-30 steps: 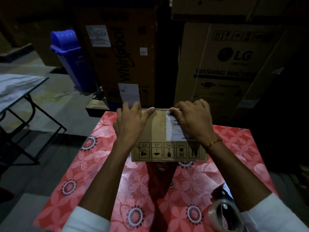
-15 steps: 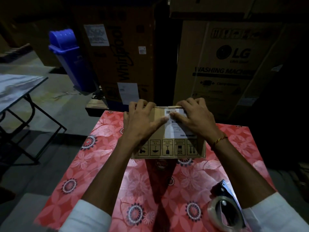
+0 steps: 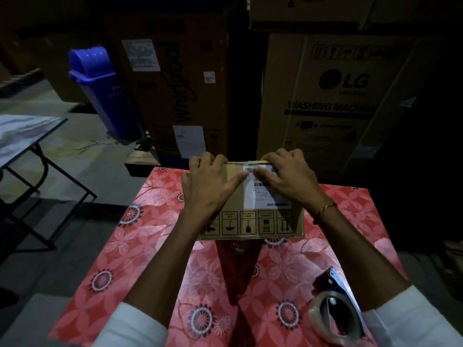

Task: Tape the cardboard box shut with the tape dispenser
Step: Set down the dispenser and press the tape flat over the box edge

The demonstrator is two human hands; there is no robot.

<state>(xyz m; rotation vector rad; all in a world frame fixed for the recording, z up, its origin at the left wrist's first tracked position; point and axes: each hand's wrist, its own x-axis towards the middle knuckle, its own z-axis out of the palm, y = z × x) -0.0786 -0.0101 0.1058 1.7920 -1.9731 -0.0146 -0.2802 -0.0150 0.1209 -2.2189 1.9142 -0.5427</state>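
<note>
A small brown cardboard box with a white shipping label and a row of handling symbols stands at the far middle of a table with a red flowered cloth. My left hand grips its left side, fingers over the top far edge, thumb on the near face. My right hand grips the right side the same way, thumb on the label. Both thumbs nearly touch. The tape dispenser, with a roll of clear tape, lies on the cloth at the near right, beside my right forearm.
Behind the table stand large appliance cartons, one tall brown and one washing machine carton. A blue bin stands at the back left. A folding table is at the left, over grey floor.
The box has tipped back so its near face stands more upright. Both hands slid toward its top far edge, and the thumbs came together on the label.
</note>
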